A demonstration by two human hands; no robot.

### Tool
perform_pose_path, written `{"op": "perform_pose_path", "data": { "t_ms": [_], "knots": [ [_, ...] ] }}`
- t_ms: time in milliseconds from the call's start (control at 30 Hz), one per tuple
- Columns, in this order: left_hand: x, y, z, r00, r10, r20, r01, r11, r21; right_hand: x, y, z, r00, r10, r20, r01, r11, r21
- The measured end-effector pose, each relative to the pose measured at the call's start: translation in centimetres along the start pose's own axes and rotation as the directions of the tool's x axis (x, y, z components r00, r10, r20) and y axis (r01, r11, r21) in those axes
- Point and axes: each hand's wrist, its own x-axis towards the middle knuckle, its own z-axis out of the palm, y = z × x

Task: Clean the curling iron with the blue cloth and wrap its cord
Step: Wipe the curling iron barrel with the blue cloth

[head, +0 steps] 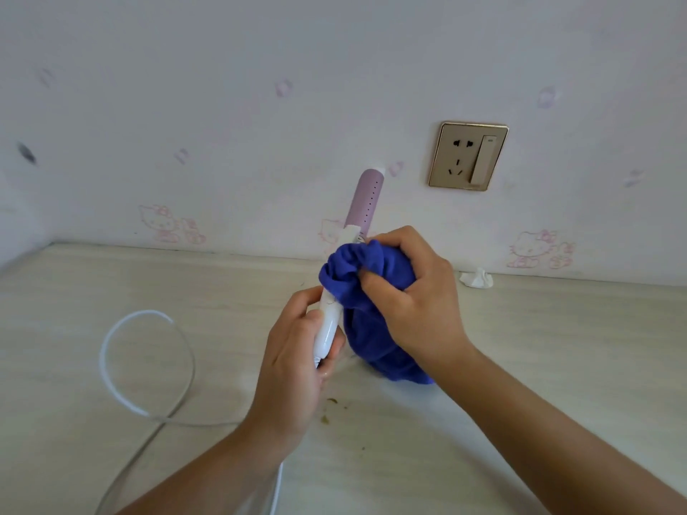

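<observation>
The curling iron has a lilac barrel pointing up and away and a white handle. My left hand grips the white handle near its cord end. My right hand holds the bunched blue cloth around the iron's middle, where barrel meets handle; that part is hidden by the cloth. The cloth's loose end hangs down to the tabletop. The white cord runs from the handle's base under my left arm and lies in a loop on the table at the left.
A pale wood-grain tabletop meets a wall with cartoon cat wallpaper. A gold-framed wall socket with a switch is above right. A crumpled white tissue lies at the wall's foot. Small brownish stains mark the table near my left wrist.
</observation>
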Motion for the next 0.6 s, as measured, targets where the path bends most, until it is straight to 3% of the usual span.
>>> {"op": "perform_pose_path", "data": {
  "t_ms": [67, 167, 233, 300, 400, 500, 600],
  "knots": [
    [0.2, 0.5, -0.2, 0.999, 0.043, -0.023, -0.043, 0.999, -0.005, -0.4, -0.2, 0.3, 0.991, -0.033, 0.127, 0.032, 0.999, 0.007],
    [0.7, 0.3, -1.1, 0.984, 0.111, -0.138, -0.086, 0.981, 0.173, -1.4, -0.5, 1.1, 0.938, -0.054, 0.343, 0.042, 0.998, 0.043],
    [0.7, 0.6, -1.0, 0.989, 0.022, -0.149, -0.014, 0.998, 0.054, -1.2, -0.6, 0.9, 0.956, -0.069, 0.284, 0.072, 0.997, 0.002],
    [0.7, 0.9, -0.7, 0.998, -0.051, -0.042, 0.048, 0.997, -0.065, -0.3, -0.5, 0.1, 0.994, -0.048, 0.1, 0.052, 0.998, -0.032],
    [0.6, 1.4, -0.6, 0.998, -0.059, 0.033, 0.059, 0.998, -0.017, 1.3, -0.4, -1.7, 0.991, 0.007, -0.137, -0.006, 1.0, 0.003],
    [0.4, 1.9, -0.3, 0.998, -0.025, 0.05, 0.026, 0.999, -0.021, 1.2, -0.8, -1.9, 0.995, -0.018, -0.094, 0.02, 0.999, 0.027],
    [0.9, 2.2, -0.2, 1.0, 0.006, -0.011, -0.007, 1.0, -0.027, -0.2, -1.1, -0.3, 0.987, -0.084, 0.134, 0.081, 0.996, 0.027]
  ]
}}
